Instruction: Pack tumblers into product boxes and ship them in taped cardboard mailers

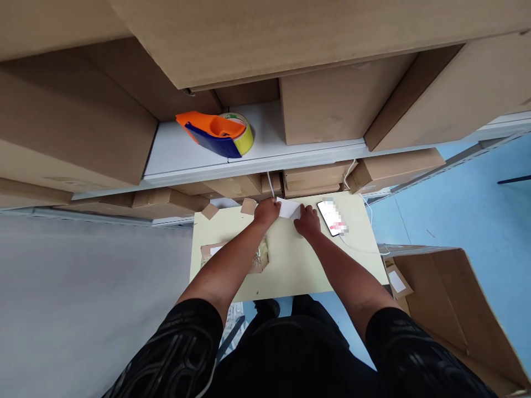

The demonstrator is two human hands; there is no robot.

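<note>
Both my hands meet at the far side of a small pale yellow table (290, 265). A small white piece of paper (289, 208) is held between them. My left hand (267, 211) has its fingers closed on the paper's left edge. My right hand (307, 220) grips the paper's right side with curled fingers. A flat brown parcel (260, 260) with clear tape lies on the table under my left forearm.
A phone (332, 216) on a white cable lies right of my hands. An orange and blue tape dispenser (218, 134) sits on the white shelf (174, 152) among cardboard boxes. An open carton (448, 309) stands on the blue floor at right. Small cardboard scraps (249, 206) lie near the table's far edge.
</note>
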